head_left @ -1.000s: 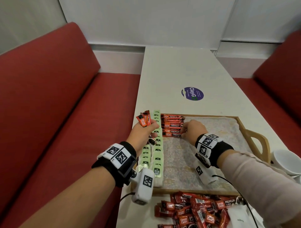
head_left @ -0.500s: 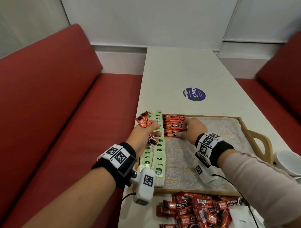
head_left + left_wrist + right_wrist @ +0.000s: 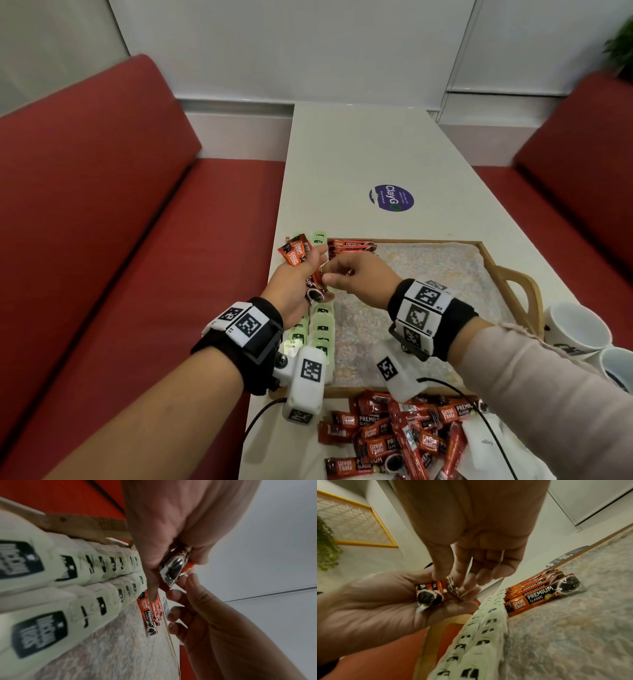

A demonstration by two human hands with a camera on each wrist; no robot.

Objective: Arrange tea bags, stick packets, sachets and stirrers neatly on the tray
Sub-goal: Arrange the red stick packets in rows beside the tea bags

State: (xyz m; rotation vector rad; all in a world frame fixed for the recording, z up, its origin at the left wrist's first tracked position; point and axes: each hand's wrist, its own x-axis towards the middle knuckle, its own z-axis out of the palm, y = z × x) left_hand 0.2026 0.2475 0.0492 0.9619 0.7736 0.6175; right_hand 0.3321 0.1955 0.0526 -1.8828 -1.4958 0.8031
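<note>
My left hand (image 3: 291, 284) hovers over the tray's left edge and grips a bundle of red stick packets (image 3: 297, 253). My right hand (image 3: 356, 277) reaches across to it, its thumb and forefinger pinching one packet of that bundle (image 3: 450, 589). On the wooden tray (image 3: 493, 270), a row of red stick packets (image 3: 351, 245) lies at the far left corner. Two columns of pale green tea bags (image 3: 322, 329) run along the tray's left side. The wrist views show the bundle (image 3: 175, 566) between both hands, just above the tea bags (image 3: 479, 635).
A loose pile of red stick packets (image 3: 394, 438) lies on the table in front of the tray. White cups (image 3: 575, 332) stand to the right of the tray handle. A purple sticker (image 3: 391, 198) marks the table beyond. Red benches flank the table.
My right hand has left the packet row on the tray and moved left to the bundle in my left hand, where it now pinches a packet. The left hand has barely moved.
</note>
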